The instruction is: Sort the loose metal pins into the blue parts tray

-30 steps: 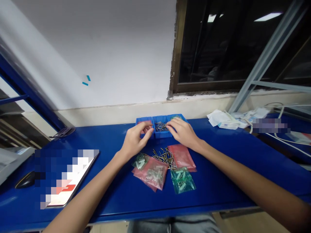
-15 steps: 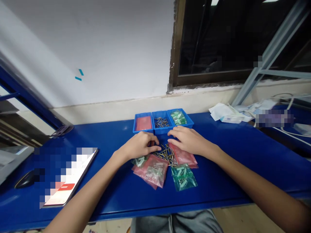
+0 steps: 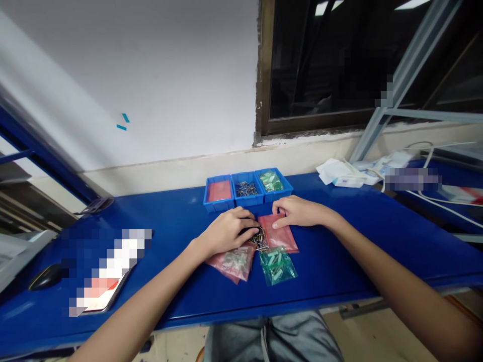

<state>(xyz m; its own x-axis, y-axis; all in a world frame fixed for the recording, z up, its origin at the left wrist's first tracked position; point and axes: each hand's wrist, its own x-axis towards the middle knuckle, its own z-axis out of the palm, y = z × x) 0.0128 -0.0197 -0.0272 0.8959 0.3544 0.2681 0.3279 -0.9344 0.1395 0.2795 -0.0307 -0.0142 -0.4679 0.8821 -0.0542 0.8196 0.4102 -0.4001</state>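
Observation:
My left hand [image 3: 232,230] reaches over a pile of long metal screws [image 3: 260,240], thumb and fingers apart and fingertips at the pile. Its palm hides part of the bags beneath. My right hand [image 3: 298,211] has its thumb on the front of a pink plastic bag [image 3: 279,235] and its fingers bent at the top edge, pinching it. Just below lies a green bag [image 3: 278,266] with white pieces and screws inside. Left of that, a clear filled bag [image 3: 236,260] rests on pink bags [image 3: 222,266].
Behind my hands stand three joined blue bins: one with pink bags [image 3: 219,191], one with screws [image 3: 247,189], one with green bags [image 3: 270,181]. A tablet [image 3: 100,301] and a mouse [image 3: 45,277] lie left. White packets [image 3: 345,173] and cables are right.
My left hand has shifted right over the screws, covering more of them. The right hand has moved right to the pink bag's upper edge, uncovering more of the bag. The view has shifted slightly.

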